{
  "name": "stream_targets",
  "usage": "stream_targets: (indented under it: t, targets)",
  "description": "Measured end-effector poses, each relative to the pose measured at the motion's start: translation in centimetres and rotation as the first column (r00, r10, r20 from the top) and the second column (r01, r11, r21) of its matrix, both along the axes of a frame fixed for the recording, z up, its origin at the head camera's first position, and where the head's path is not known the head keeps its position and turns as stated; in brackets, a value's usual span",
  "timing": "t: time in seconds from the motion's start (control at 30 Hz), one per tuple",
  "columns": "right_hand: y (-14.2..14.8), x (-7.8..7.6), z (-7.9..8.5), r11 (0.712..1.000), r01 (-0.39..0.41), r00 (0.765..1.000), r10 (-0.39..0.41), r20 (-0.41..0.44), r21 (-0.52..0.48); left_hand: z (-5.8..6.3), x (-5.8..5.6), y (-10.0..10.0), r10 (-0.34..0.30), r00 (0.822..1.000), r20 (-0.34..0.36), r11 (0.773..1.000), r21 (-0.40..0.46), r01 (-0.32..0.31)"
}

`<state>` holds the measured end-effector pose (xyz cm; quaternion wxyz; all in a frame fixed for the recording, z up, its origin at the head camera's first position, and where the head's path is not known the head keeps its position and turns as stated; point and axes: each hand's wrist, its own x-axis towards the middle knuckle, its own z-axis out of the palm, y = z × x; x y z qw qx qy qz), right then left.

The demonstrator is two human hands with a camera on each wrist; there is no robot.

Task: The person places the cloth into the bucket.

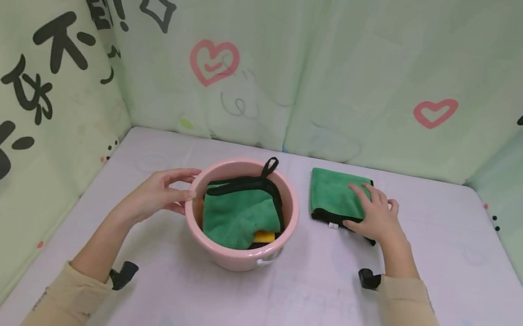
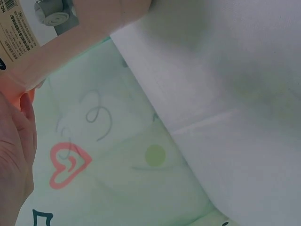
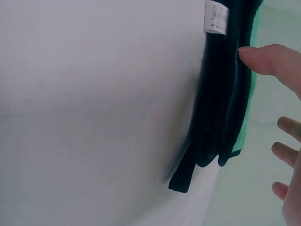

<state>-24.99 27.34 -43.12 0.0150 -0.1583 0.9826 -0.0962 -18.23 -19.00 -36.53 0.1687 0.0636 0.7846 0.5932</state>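
A pink bucket (image 1: 232, 258) stands on the table, a green cloth (image 1: 237, 219) with black edging tucked inside it. The cloth's black hanging loop rises above the back rim. My left hand (image 1: 167, 191) touches the bucket's left side, thumb at the rim and fingers along the outer wall. To the right lies a folded green towel (image 1: 336, 192), with black trim and a white tag (image 3: 216, 18). Over its right part my right hand (image 1: 378, 216) is spread, the thumb (image 3: 265, 59) at the black folded edge and the other fingers apart from one another.
Something yellow (image 1: 264, 237) peeks out beneath the cloth in the bucket. A white handle piece (image 1: 269, 260) sits on the bucket's lower right side. Pale green curtains (image 1: 370, 60) with printed hearts and lettering enclose the white table (image 1: 237, 319) at the back and both sides.
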Motion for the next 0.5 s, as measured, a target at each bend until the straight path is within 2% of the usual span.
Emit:
stream_targets:
  t: [0.23,0.5]
  targets:
    - [0.2,-0.6,-0.9,0.998,-0.028,0.999,0.025,0.048,0.060,0.0,-0.1,0.0,-0.006,1.000,0.002,1.000,0.008,0.006]
    - [-0.1,-1.1,-1.8,0.997,-0.006,0.993,-0.003,0.118,0.082,-0.1,-0.1,0.1,-0.001,1.000,0.002,1.000,-0.001,0.001]
